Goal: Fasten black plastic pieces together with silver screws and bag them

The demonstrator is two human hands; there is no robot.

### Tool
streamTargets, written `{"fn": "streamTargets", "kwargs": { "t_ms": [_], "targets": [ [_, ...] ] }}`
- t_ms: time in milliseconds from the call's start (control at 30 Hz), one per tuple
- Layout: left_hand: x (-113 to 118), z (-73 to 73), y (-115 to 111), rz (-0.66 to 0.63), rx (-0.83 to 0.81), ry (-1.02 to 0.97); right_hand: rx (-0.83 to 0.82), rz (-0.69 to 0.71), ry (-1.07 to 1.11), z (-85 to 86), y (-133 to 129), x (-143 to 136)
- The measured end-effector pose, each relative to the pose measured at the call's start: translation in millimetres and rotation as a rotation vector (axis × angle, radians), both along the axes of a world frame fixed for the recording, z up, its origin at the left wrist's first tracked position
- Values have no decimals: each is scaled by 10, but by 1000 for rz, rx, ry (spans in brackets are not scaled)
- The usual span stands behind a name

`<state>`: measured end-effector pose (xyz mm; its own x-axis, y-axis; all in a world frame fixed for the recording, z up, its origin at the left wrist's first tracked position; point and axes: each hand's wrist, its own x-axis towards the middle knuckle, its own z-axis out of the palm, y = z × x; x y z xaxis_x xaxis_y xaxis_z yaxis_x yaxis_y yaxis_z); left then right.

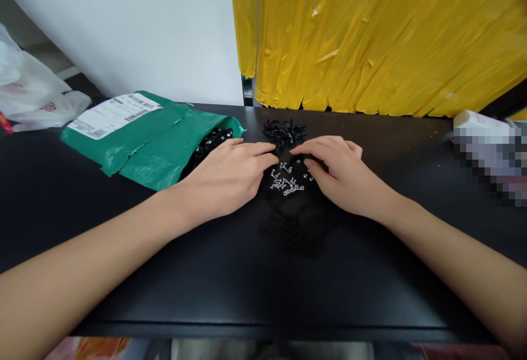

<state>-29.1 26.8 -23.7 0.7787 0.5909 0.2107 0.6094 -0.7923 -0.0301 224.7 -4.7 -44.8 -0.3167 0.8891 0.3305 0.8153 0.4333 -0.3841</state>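
Observation:
My left hand (234, 176) is palm down beside the small hardware, its fingers stretched out and holding nothing that I can see. Its index fingertip is close to a pile of small black pieces (286, 129), whose exact kind I cannot make out. Opposite it, my right hand (340, 170) is open, thumb and index finger apart over the table. Between and just below the hands lies a loose heap of silver screws (282, 184). A few small nuts (305, 176) are scattered near my right thumb, partly hidden by it.
On the black table (230, 277), a torn green mailing bag (164, 148) with black parts (212, 141) in its mouth lies left of my left hand. White plastic bags (37, 91) are at far left, a blurred white object (481, 129) at far right. Yellow sheeting (370, 36) hangs behind.

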Motion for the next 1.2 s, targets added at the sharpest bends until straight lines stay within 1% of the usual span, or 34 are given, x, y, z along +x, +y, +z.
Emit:
{"fn": "streamTargets", "kwargs": {
  "t_ms": [233, 367, 467, 567, 633, 733, 800, 867, 1033, 1133, 1200],
  "targets": [
    [14, 16, 16, -3, -26, -15, 20, -67, 3, -33, 70, -19],
    [12, 6, 24, -28, -22, -43, 31, -81, 14, -35, 88, -37],
    [25, 4, 24, -17, -37, -76, 79, -86, 60, -20, 87, -44],
    [52, 20, 10, 29, -15, -157, 152, -79, 135, 7, 85, -36],
    [66, 38, -10, 78, 22, -237, 204, -46, 196, 29, 81, -28],
    [70, 58, -46, 119, 67, -326, 253, 52, 277, 64, 55, -32],
    [62, 59, -63, 106, 83, -335, 262, 110, 306, 86, 26, -48],
    [55, 51, -73, 60, 105, -323, 274, 141, 320, 103, -4, -69],
    [58, 50, -96, -40, 172, -376, 296, 176, 334, 118, -38, -93],
    [72, 85, -125, -55, 180, -397, 301, 180, 344, 125, -51, -92],
    [83, 117, -147, -19, 139, -431, 293, 168, 341, 139, -63, -93]
  ]
}}
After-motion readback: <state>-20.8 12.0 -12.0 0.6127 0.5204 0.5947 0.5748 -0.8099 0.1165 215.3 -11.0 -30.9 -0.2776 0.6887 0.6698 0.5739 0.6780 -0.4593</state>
